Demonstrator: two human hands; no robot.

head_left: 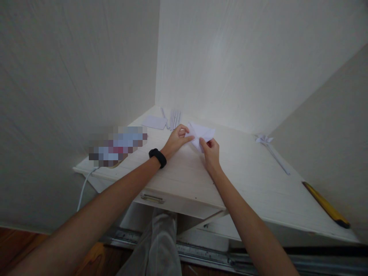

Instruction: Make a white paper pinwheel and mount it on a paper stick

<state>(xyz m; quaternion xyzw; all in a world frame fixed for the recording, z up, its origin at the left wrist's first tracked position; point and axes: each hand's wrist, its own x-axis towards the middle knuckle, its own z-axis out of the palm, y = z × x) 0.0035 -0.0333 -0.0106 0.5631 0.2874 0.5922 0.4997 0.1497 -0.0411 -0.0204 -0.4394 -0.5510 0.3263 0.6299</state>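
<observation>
Nearest the camera, a grey-trousered knee [161, 245] pokes out below a white desk [247, 172], whose drawer front carries a metal handle [152, 198]. Two bare forearms reach forward over the desktop. The left hand [176, 141], with a black band [158, 157] on its wrist, has its fingers curled and pinches the left edge of a folded white paper [202, 134] between thumb and fingertips. The right hand [211, 151] sits just beside it, thumb and forefinger closed on the paper's near lower edge, the other fingers tucked under. The paper lies on the desk, towards its far middle, held between both hands and partly lifted at the edges. To the left, at the desk's edge, a blurred-out object [117, 145] lies with a white cable [83, 188] hanging below it. On the right, a yellow tool with a dark tip [324, 205] rests near the wall, and farther back a folded paper flower on a long stem [270, 147]. Farthest, by the corner, lie a flat white sheet [154, 122] and several thin paper strips [173, 119].
</observation>
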